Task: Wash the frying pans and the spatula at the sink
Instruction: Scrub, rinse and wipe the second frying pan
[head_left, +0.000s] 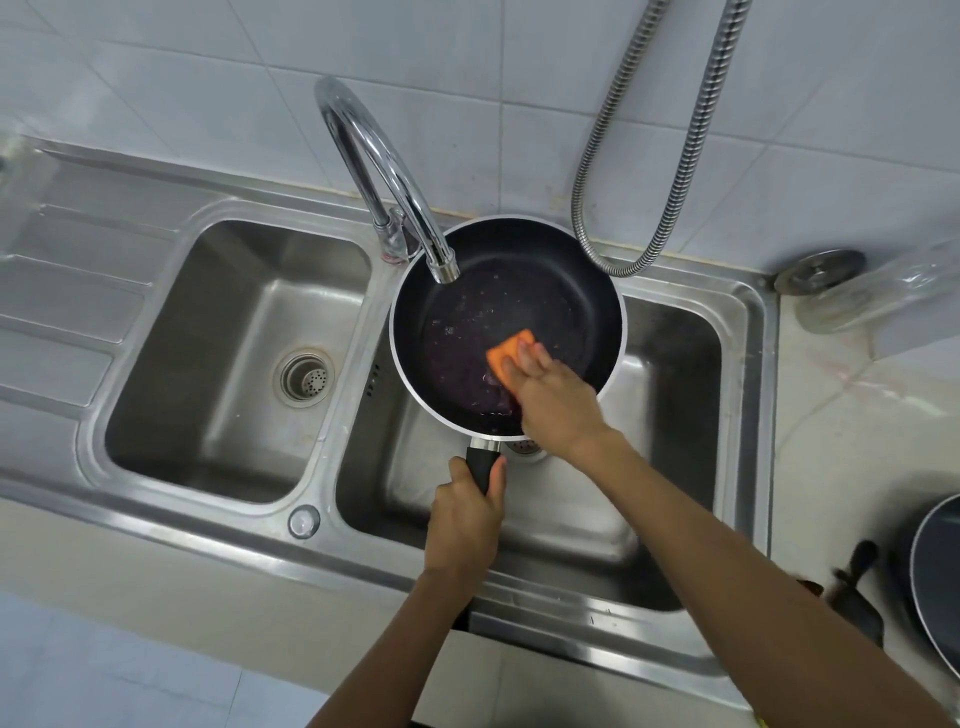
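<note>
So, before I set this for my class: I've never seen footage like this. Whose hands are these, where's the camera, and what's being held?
No machine here: one camera worn on a person's head looks down at their own two hands. The left hand grips the handle of a black round frying pan over the right basin of a steel double sink. The right hand presses an orange sponge into it. A second dark pan and black spatula lie on the counter, right.

Looped metal hose (623, 271), round lid (820, 271)
</note>
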